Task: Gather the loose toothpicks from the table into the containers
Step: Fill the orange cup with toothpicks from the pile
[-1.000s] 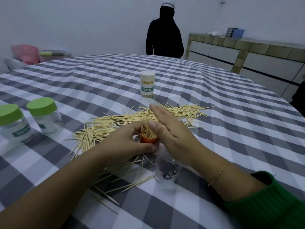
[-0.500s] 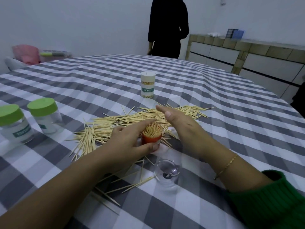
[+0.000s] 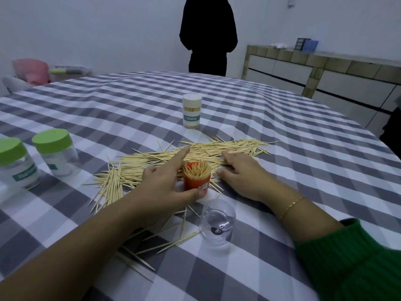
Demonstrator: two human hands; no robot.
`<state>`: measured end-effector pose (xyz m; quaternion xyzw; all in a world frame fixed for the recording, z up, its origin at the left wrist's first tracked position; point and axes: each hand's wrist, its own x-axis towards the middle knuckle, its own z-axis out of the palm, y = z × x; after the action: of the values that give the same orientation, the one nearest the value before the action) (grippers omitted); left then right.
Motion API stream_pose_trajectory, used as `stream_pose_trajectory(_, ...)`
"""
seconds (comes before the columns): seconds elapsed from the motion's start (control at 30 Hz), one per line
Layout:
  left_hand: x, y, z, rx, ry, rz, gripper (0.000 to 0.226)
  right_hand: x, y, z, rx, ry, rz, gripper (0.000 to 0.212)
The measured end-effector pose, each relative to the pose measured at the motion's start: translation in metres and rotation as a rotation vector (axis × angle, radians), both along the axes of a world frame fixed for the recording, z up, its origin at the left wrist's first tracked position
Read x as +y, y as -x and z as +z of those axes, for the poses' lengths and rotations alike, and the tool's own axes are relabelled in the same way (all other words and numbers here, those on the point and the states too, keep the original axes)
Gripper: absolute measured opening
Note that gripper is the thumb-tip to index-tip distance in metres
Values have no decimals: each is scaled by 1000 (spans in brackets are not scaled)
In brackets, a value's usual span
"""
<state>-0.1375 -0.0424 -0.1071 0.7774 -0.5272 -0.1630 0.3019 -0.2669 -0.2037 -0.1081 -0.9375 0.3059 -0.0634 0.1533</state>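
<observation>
Centrally, near the front edge of the table (image 3: pixel 282 131), an orange container (image 3: pixel 196 178) is standing upright, packed with toothpicks pointing up out of its open mouth. The left hand (image 3: pixel 165 187) is gripping this container: the thumb is curling around its near side and the index finger is reaching past its far side, with the palm lying against its left wall. The right hand (image 3: pixel 240 173) is lying palm down just to the right of the container, its fingers loosely bent and resting on the loose toothpicks (image 3: pixel 195 152); whether any sticks are being pinched beneath the fingers cannot be told. These loose toothpicks are forming a long heap running behind both hands toward the right edge, with a smaller fan (image 3: pixel 112 183) spreading to the left of the left hand and a few scattered sticks (image 3: pixel 169 240) lying under the left forearm near the front edge. A clear plastic cap (image 3: pixel 217 222) is resting on the checked cloth just in front of the orange container, between the two forearms. A white toothpick container (image 3: pixel 191 111) is standing upright farther back, toward the middle of the table, lid on. Two clear jars with green lids, one (image 3: pixel 54 152) beside the other (image 3: pixel 15 162), are standing near the left edge. A person in dark clothing (image 3: pixel 208 35) is standing beyond the far edge.
</observation>
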Motion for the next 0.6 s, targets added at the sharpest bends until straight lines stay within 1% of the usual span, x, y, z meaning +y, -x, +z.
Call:
stream_pose_trajectory(0.07, 1, 4, 4, -25, -10, 28, 95, 2, -4, -1, 47, 72, 1, 61)
stream_pose_trajectory(0.13, 1, 5, 5, -56, -2, 38, 94, 3, -6, 0, 86, 153, -11, 59)
stream_pose_trajectory(0.3, 0, 3, 1, -153, -19, 35, 84, 0, -6, -5, 149, 345, -73, 40)
stream_pose_trajectory(0.37, 0, 2, 0, -159, -4, 27, 81, -1, -5, -5, 143, 410, -77, 37)
stream_pose_trajectory(0.5, 0, 0, -2, -175, 14, 21, 85, 2, -5, -6, 109, 527, -75, 30)
stream_pose_trajectory(0.6, 0, 1, -3, -189, 28, 20, 75, 8, -5, -4, 122, 606, -62, 25)
